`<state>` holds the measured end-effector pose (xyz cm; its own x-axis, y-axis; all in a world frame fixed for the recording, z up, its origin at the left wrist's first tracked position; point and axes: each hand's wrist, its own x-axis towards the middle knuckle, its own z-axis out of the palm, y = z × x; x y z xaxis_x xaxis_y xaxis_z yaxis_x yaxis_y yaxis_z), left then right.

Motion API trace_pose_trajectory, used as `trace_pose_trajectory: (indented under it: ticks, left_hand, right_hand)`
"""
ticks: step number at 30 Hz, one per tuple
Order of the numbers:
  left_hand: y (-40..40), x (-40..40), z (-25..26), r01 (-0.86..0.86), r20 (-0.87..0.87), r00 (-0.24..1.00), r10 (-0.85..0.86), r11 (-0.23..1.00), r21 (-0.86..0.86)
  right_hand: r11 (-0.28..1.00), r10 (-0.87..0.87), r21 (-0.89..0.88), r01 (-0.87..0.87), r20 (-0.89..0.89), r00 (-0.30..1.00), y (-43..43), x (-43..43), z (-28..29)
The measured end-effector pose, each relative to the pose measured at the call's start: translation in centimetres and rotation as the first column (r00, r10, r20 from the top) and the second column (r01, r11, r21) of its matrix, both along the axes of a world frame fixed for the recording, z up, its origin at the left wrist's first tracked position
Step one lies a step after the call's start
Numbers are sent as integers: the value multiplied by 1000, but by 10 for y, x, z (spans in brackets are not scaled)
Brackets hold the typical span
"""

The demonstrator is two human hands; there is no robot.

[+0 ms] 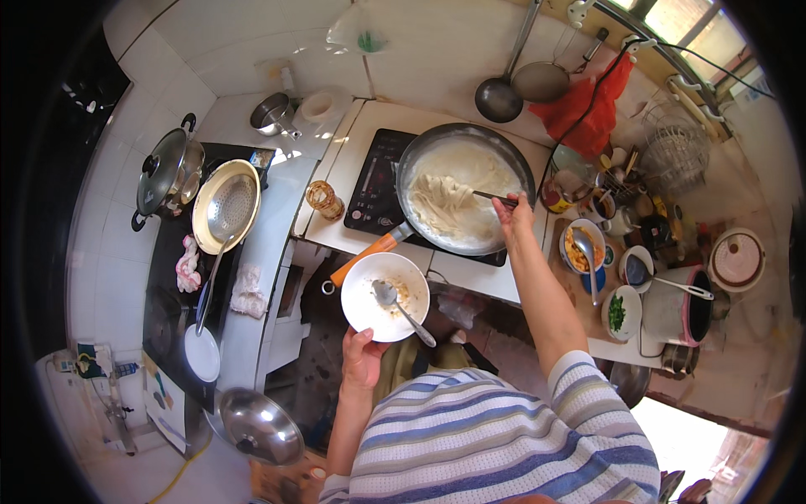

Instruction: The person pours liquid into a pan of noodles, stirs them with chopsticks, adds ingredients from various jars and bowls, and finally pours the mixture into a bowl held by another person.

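Note:
My left hand (362, 359) grips the rim of a white bowl (360, 283), held out before the cooker. A metal spoon (403, 309) rests in it among yellowish bits of food. In my right hand (516, 217) are dark chopsticks (488, 195), their tips in a clump of pale noodles (441, 198). The noodles lie in cloudy whitish liquid inside a wide frying pan (529, 170), whose orange handle (365, 257) points toward my left side. Under the pan is a black induction cooker (371, 189).
Left of the cooker stands a glass jar (325, 200). A cream basin (200, 217) with a metal colander (232, 205) sits further left. To the right are a bowl of orange-yellow food (570, 252), a bowl of chopped greens (631, 315) and a rice cooker (670, 309). A ladle (499, 101) hangs behind.

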<state>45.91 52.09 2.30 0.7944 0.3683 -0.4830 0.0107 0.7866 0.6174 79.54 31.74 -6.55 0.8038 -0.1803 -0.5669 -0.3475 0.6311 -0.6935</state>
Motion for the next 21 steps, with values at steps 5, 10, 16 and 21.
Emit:
trace_pose_trajectory:
  ticks: [5,10,16,21]
  left_hand:
    - [-1,1,-2,30,-5,1000,-30,999,-15]
    - [-2,0,-2,47,-1,999,-47,999,-14]
    - [-2,-4,2,49,6,999,-49,999,-18]
    - [1,-11,-2,38,5,999,-38,999,-23]
  right_hand:
    - [994,-16,111,14,16,1000,-6,0,-1]
    - [987,-34,155,30,22,999,-13,-1,6]
    - [999,-32,30,26,224,974,-11,4,39]
    - [875,211,-480,61,493,844,-7,-4,83]
